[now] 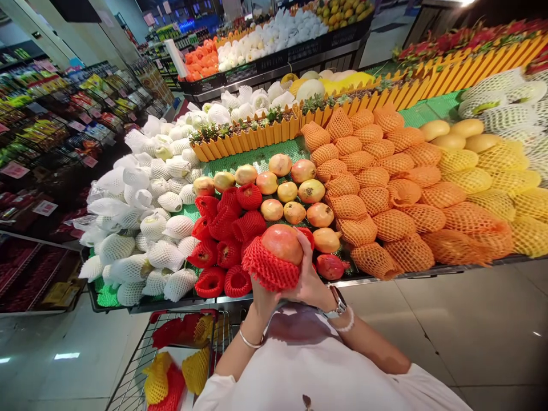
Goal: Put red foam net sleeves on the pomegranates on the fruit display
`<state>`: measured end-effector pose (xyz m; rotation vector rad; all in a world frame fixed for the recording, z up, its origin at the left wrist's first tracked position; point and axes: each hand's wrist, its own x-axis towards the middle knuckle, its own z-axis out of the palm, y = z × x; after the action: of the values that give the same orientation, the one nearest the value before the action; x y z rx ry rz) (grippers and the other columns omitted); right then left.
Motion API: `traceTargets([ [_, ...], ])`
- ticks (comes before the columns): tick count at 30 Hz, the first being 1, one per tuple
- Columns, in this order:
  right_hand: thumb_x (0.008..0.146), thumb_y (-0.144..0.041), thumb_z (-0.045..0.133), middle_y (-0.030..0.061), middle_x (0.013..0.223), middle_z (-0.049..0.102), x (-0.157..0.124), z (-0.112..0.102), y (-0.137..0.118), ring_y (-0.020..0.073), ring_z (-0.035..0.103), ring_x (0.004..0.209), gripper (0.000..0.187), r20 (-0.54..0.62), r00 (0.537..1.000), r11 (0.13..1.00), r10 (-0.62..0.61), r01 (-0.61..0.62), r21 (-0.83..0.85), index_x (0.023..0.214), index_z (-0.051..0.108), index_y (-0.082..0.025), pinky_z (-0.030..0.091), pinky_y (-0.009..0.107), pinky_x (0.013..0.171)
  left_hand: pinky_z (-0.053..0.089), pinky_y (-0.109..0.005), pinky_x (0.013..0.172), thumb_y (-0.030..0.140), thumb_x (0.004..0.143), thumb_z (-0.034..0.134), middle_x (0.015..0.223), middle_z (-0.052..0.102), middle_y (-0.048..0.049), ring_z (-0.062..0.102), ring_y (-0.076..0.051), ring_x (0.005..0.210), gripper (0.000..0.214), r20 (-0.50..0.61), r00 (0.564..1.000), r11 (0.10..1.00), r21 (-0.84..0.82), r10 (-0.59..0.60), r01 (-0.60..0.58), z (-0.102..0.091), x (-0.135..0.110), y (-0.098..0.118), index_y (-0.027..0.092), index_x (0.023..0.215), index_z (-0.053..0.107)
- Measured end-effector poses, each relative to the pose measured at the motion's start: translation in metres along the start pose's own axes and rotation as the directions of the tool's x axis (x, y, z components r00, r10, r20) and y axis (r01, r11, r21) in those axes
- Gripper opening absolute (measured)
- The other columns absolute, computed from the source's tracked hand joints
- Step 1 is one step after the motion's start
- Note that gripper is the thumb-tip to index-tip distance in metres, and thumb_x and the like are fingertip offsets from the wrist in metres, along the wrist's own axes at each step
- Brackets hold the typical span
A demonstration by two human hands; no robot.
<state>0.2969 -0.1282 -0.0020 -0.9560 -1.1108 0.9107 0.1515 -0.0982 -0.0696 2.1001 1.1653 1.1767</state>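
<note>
Both hands hold up a large pomegranate (281, 242) in front of my chest. A red foam net sleeve (269, 268) covers its lower and left part, while the pinkish top is bare. My right hand (307, 274) is closed around the right side, fingers up along the skin. From below, my left hand (263, 294) grips the netted side; its fingers are mostly hidden. Just beyond lie several bare pomegranates (294, 212), with red-netted pomegranates (222, 220) to their left.
White-netted fruit (158, 228) fills the stand's left side, orange-netted fruit (394, 194) its right, then yellow-netted fruit (505, 171). A small yellow picket fence (252, 137) with plants runs behind. A wire cart (132, 365) holding red and yellow nets stands at lower left.
</note>
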Motion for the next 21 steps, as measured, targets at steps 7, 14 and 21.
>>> traceTargets([
  [7, 0.06, -0.034, 0.087, 0.0027, 0.145, 0.047, 0.003, -0.01, 0.005, 0.0281, 0.034, 0.144, 0.093, -0.241, 0.95, 0.946, 0.199, -0.121, 0.302, 0.14, 0.041, -0.032, 0.027, 0.045, 0.123, 0.058, -0.037, 0.078, 0.021, 0.093, 0.051, 0.102, 0.069, -0.0124, 0.068, -0.023, 0.092, 0.025, 0.042, 0.957, 0.948, 0.131, 0.286, -0.289, -0.026, 0.023, 0.056, 0.017, 0.116, 0.06],
  [14, 0.063, -0.039, 0.084, -0.0003, 0.135, 0.059, 0.001, -0.015, 0.012, 0.0279, 0.045, 0.137, 0.087, -0.209, 0.931, 0.878, 0.3, -0.183, 0.443, 0.14, 0.043, -0.039, 0.037, 0.048, 0.117, 0.057, -0.035, 0.082, 0.016, 0.091, 0.056, 0.097, 0.061, -0.0027, 0.063, -0.017, 0.094, 0.024, -0.384, 0.873, 0.936, -0.055, 0.302, -0.349, -0.039, 0.027, 0.049, 0.026, 0.112, 0.062],
  [21, 0.061, -0.043, 0.086, 0.0003, 0.146, 0.046, -0.003, -0.008, 0.016, 0.0283, 0.042, 0.139, 0.097, -0.229, 0.947, 0.91, 0.225, -0.121, 0.396, 0.144, 0.035, -0.036, 0.03, 0.046, 0.122, 0.055, -0.038, 0.093, 0.026, 0.091, 0.06, 0.115, 0.062, -0.0103, 0.062, -0.021, 0.109, 0.037, -0.028, 0.97, 0.97, -0.044, 0.24, -0.241, -0.038, 0.042, 0.04, 0.021, 0.127, 0.056],
])
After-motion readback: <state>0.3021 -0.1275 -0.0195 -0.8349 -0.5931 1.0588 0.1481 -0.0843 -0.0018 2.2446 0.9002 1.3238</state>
